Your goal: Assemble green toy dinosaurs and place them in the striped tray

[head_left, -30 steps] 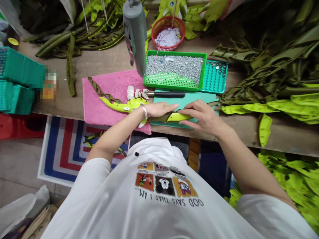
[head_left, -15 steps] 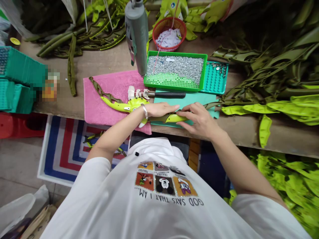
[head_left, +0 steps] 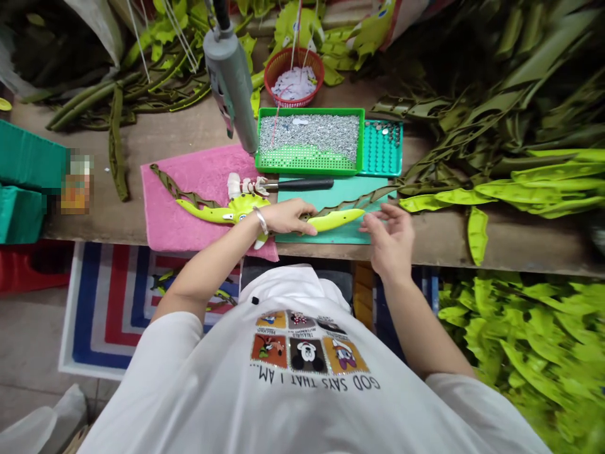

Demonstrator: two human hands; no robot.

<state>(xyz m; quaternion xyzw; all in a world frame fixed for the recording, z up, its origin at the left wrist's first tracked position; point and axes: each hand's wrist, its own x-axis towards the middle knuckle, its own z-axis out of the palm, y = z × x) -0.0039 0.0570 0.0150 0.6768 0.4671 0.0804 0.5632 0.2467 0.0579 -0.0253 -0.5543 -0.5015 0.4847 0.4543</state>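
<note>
A curved plastic toy bow (head_left: 215, 213), yellow-green and olive, lies across the pink towel and the teal mat, its middle partly hidden by my left arm. My left hand (head_left: 289, 216), a bracelet at its wrist, grips the bow near the inner end of its right limb, thumb on the near side. To the right extends a yellow-green cover piece (head_left: 336, 220), with an olive strip (head_left: 359, 200) beyond it. My right hand (head_left: 391, 243) is just off the cover's tip, fingers apart and holding nothing. Behind the bow lies a black-handled tool (head_left: 305, 184) beside white toy pieces (head_left: 246, 185).
A green tray (head_left: 309, 169) of small screws stands behind the mat (head_left: 326, 234), beside a teal tray (head_left: 382, 151). A grey powered driver (head_left: 231, 82) hangs above. Behind sits a red basket (head_left: 317, 79) of white pieces. Olive and yellow-green parts (head_left: 543, 183) pile up at right.
My right hand has moved right, off the cover piece, and opened. My left hand has gone from lying flat to gripping the bow. The whole view has shifted slightly.
</note>
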